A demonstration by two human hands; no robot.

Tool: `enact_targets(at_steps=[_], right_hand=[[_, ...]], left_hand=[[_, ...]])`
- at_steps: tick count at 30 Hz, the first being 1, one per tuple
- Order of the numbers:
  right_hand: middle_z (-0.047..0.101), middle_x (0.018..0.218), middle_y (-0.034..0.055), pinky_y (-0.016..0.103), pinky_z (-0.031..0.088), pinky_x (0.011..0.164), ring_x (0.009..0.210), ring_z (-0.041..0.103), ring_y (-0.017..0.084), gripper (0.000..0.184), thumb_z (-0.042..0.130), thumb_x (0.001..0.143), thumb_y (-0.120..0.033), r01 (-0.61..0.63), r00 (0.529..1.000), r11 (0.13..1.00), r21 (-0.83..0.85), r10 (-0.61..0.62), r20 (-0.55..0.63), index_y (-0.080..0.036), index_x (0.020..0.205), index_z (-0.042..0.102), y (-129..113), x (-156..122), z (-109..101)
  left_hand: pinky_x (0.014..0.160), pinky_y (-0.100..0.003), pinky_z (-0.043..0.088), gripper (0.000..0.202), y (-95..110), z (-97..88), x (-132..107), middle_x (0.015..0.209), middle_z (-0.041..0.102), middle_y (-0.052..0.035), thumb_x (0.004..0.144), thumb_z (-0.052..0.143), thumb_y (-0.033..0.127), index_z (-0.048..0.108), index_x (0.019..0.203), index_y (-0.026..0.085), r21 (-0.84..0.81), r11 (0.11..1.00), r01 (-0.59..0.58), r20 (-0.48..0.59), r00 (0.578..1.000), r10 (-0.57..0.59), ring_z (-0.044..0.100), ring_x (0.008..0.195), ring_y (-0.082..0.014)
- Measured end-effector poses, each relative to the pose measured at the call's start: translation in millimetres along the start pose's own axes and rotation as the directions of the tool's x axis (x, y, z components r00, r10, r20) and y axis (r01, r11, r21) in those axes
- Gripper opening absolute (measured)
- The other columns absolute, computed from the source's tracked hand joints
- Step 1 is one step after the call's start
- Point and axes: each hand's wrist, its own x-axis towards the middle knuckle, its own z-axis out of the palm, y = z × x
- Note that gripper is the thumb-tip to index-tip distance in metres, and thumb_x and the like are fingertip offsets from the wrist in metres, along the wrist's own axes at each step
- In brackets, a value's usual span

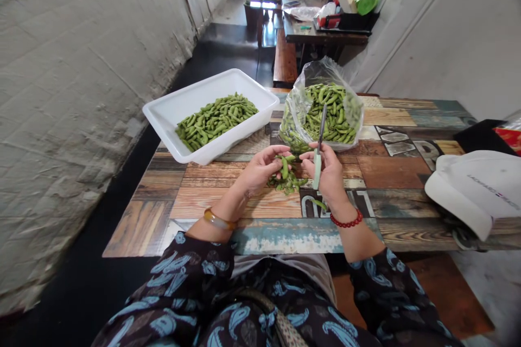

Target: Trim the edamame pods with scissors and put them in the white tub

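Note:
My left hand pinches a green edamame pod above the middle of the table. My right hand is closed round the pale green handle of a pair of scissors, whose blades point up and away. Under both hands lies a small heap of pods. One loose pod rests by my right wrist. A clear plastic bag full of pods stands just behind the hands. A white plastic tray with a layer of pods sits at the back left.
The table top is patterned like patchwork wood. A white cap lies at the right edge, with a dark bag behind it. A bare wall runs along the left. Further back stand a bench and a cluttered table.

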Motion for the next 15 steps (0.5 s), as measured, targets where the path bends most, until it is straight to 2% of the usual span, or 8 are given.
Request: enact_targets(at_steps=[3,7,11,15], right_hand=[[0.072,0.103,0.0064,0.032,0.056,0.079,0.080,0.068,0.015,0.046,0.074,0.077,-0.035,0.010,1.000,1.000,0.019,-0.011,0.026,-0.023,0.116,0.054,-1.4,-1.2,0.8],[0.071,0.093,0.0023,0.030,0.057,0.076,0.078,0.067,0.015,0.048,0.075,0.076,-0.035,0.007,0.992,1.000,0.014,-0.008,0.129,-0.023,0.118,0.055,1.4,-3.3,5.0],[0.065,0.081,-0.0028,0.027,0.053,0.072,0.071,0.061,0.011,0.044,0.075,0.075,-0.031,-0.002,1.000,0.999,-0.043,0.002,0.010,-0.022,0.114,0.059,4.2,-1.0,4.9],[0.066,0.082,-0.0034,0.027,0.052,0.073,0.071,0.060,0.010,0.043,0.074,0.075,-0.031,-0.038,0.996,0.999,0.036,0.041,-0.083,-0.021,0.113,0.057,3.3,3.0,1.1]], left_hand=[[0.051,-0.018,0.045,0.042,-1.3,2.4,-0.3,0.098,0.067,-0.0049,0.074,0.079,0.028,0.065,0.112,0.017,0.058,0.998,-0.022,0.037,0.999,0.020,0.062,0.068,-0.0093],[0.050,-0.018,0.044,0.043,-2.6,5.8,-0.9,0.090,0.063,-0.0016,0.074,0.078,0.027,0.063,0.113,0.016,0.117,0.992,-0.038,0.048,0.998,0.033,0.056,0.061,-0.0063],[0.052,-0.019,0.046,0.041,-2.7,4.4,0.2,0.091,0.060,-0.0017,0.075,0.078,0.029,0.063,0.111,0.015,0.097,0.993,-0.068,0.017,0.998,0.066,0.057,0.065,-0.0078],[0.057,-0.021,0.048,0.036,-1.8,1.9,1.6,0.091,0.063,-0.0039,0.075,0.077,0.030,0.066,0.105,0.014,0.115,0.990,-0.078,-0.049,0.995,0.084,0.057,0.068,-0.0089]])
